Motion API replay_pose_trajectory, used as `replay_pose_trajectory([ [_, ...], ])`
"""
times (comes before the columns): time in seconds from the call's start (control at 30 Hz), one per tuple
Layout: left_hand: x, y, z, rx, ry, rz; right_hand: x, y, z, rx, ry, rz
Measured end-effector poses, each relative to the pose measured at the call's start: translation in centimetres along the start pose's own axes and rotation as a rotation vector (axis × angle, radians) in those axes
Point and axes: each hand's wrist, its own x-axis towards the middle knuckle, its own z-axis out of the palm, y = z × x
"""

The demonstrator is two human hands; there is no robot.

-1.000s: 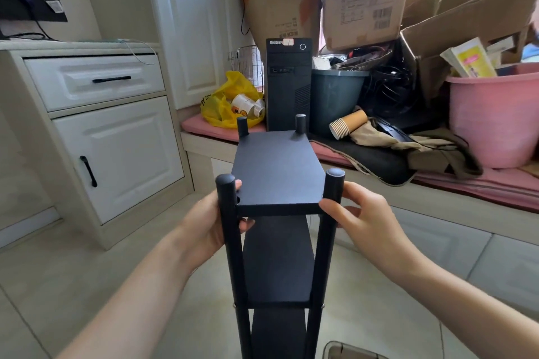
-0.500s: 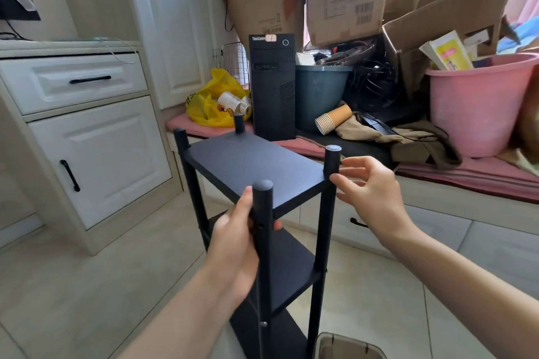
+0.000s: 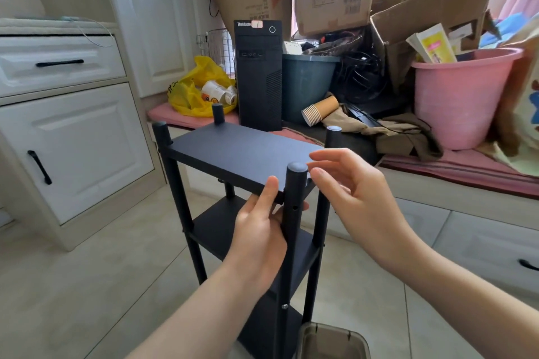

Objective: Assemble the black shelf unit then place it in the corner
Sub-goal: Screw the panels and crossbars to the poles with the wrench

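While the shelf unit (image 3: 210, 224) turns: it stands upright on the tiled floor (image 3: 87, 285) between the two forearms. Since a second ago it has swung from end-on to slantwise, so its long side now runs away to the left of the hands.
Left hand (image 3: 259, 230): it still grips the near post (image 3: 294, 198) just under the top board (image 3: 242, 154), thumb laid on the board's edge and fingers curled round behind the post. That post has travelled with it from the left to the middle.
Right hand (image 3: 358, 192): it has come off the post it held and has hold of nothing. Its fingers are spread and loosely bent, the tips just beside the near post's cap; whether they touch it I cannot tell.
Far right post (image 3: 332, 140): it stands free just beyond the right hand's fingers.
Build: three boards sit on four posts. A small hole shows on the near post beside the left fingers, and a screw lower down.
Meaning for the task: assembly looks about done, and the turn reads as a check or as lining up for the carry. Placing is not yet done, since the unit is out on open floor, apart from the white cabinet (image 3: 73, 148) off to the left.
Risk: only one hand holds a tall, narrow frame, and a small bin (image 3: 329, 341) sits below the right wrist, beside the unit's foot.
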Motion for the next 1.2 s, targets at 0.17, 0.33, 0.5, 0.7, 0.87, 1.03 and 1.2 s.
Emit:
replay_pose_trajectory([
  [0.17, 0.4, 0.0, -0.4, 0.089, -0.057, -0.045, -0.5, -0.3, -0.2, -0.011, -0.104, 0.027],
  [0.33, 0.8, 0.3, -1.1, 0.179, -0.117, -0.021, -0.3, -0.5, 0.1, -0.062, -0.120, 0.009],
  [0.5, 0.7, 0.3, -1.7, 0.235, -0.137, 0.002, -0.2, -0.6, 0.0, -0.107, -0.117, 0.004],
  [0.7, 0.5, 0.2, -2.4, 0.226, -0.200, -0.008, -0.7, -0.8, 0.2, -0.154, -0.193, -0.006],
  [0.87, 0.5, 0.1, -2.8, 0.214, -0.213, -0.021, -0.6, -1.0, 0.1, -0.130, -0.231, -0.006],
  [1.03, 0.3, 0.1, -2.6, 0.188, -0.215, -0.031, -0.4, -0.9, -0.1, -0.117, -0.253, -0.012],
  [1.2, 0.0, 0.1, -1.8, 0.166, -0.185, -0.035, -0.2, -0.7, -0.2, -0.111, -0.256, -0.035],
])
